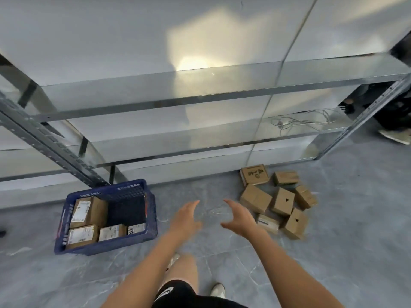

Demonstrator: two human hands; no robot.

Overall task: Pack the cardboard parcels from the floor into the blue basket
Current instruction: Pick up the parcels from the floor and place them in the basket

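Both empty, fingers spread, the left hand [185, 216] and right hand [239, 218] hover over grey floor between the blue plastic basket [66, 218] and the heap of small brown cardboard parcels [279, 201] at right, likely light, stiff boxes best gripped across opposite flat sides.

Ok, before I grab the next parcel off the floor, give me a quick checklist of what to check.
1. Left hand empty: ok.
2. Right hand empty: ok.
3. Floor parcels left to pack: ok, a pile just right of the right hand.
4. Basket has room: ok, its back right part is bare.
5. Their weight: cannot tell.
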